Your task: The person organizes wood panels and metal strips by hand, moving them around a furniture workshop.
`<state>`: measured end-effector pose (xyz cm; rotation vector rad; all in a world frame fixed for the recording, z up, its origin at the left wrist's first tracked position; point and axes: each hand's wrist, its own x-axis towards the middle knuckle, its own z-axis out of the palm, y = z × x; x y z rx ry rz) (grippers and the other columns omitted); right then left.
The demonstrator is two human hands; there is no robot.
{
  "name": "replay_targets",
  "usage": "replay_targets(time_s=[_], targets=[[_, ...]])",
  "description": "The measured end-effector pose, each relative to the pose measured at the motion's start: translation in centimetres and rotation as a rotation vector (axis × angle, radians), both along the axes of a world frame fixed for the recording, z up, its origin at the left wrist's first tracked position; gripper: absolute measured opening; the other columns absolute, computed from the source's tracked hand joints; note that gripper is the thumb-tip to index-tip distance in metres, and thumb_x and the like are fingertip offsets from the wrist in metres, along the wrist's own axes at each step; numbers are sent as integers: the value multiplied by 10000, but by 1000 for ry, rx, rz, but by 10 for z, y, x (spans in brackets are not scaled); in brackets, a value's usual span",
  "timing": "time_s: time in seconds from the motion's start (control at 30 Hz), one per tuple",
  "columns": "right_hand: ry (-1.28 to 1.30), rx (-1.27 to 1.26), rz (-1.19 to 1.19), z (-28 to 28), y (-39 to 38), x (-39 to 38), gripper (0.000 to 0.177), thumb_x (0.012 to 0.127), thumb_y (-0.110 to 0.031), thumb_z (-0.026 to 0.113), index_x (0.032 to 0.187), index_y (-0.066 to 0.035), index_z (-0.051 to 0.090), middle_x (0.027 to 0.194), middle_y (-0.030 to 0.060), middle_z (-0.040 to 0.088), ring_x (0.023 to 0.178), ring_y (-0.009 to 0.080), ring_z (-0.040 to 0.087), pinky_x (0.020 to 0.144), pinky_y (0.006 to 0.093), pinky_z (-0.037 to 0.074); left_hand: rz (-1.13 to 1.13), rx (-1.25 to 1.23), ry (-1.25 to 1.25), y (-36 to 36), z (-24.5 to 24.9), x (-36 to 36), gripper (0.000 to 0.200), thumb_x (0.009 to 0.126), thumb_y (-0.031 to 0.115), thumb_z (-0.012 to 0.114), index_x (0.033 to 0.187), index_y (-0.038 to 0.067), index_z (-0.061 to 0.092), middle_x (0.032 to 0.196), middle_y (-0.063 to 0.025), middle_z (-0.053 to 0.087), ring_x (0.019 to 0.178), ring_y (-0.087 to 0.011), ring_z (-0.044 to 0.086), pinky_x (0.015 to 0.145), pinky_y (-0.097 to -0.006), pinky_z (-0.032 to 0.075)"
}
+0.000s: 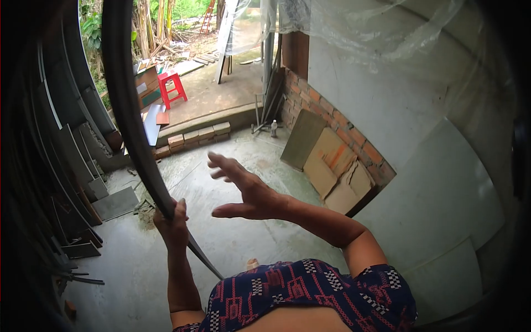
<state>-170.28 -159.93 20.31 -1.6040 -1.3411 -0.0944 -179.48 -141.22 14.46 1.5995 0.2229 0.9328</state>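
Note:
A long dark grey strip (pixel 126 99), looking curved in this wide view, runs from the top edge down past my body. My left hand (pixel 173 224) is wrapped round it at about waist height, with the thumb up along it. The strip's lower part continues below my fist toward the floor, and its bottom end is hidden behind my patterned shirt (pixel 293 282). To the right of the strip, my right hand (pixel 249 191) is raised in the air, fingers spread and thumb apart. It holds nothing and does not touch the strip.
Grey panels and boards (pixel 77 160) lean along the left wall. Bricks (pixel 191 136) line the step to the outside, where a red stool (pixel 172 90) stands. Cardboard (pixel 337 166) leans on the right brick wall; clear plastic sheeting (pixel 354 33) hangs above. A small bottle (pixel 273 128) stands near the step.

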Motion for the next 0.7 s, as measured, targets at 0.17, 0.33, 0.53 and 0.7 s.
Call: replay_targets(time_s=[0.17,0.33,0.53,0.7], targets=[[217,223,110,56,43,57,1150,645,-300,812,1435,-130,-6,1363,178,317,1183,266,441,947,426,399,-110,42,21,-10,-16,59,201,776,11,605,699,70,428,579,24,417,522,-47,402,484,-223,363],[467,479,93,77,67,92,957,674,3,742,1405,-134,141,1070,113,477,919,149,557,747,273,508,-70,175,116,-31,-23,99,172,741,67,645,731,38,475,534,-53,474,476,-130,480,486,-294,411],[546,660,27,66,62,161,574,779,15,623,1278,-67,351,745,10,542,533,70,524,480,203,437,-85,225,196,-54,-31,152,179,744,130,640,790,33,497,543,-88,523,488,-225,561,502,-338,442],[432,747,23,83,28,226,482,800,-38,627,1219,-16,390,693,8,519,459,66,480,410,201,404,-171,298,134,-83,-17,206,342,732,176,644,987,35,465,630,-113,556,564,-269,591,554,-367,461]])
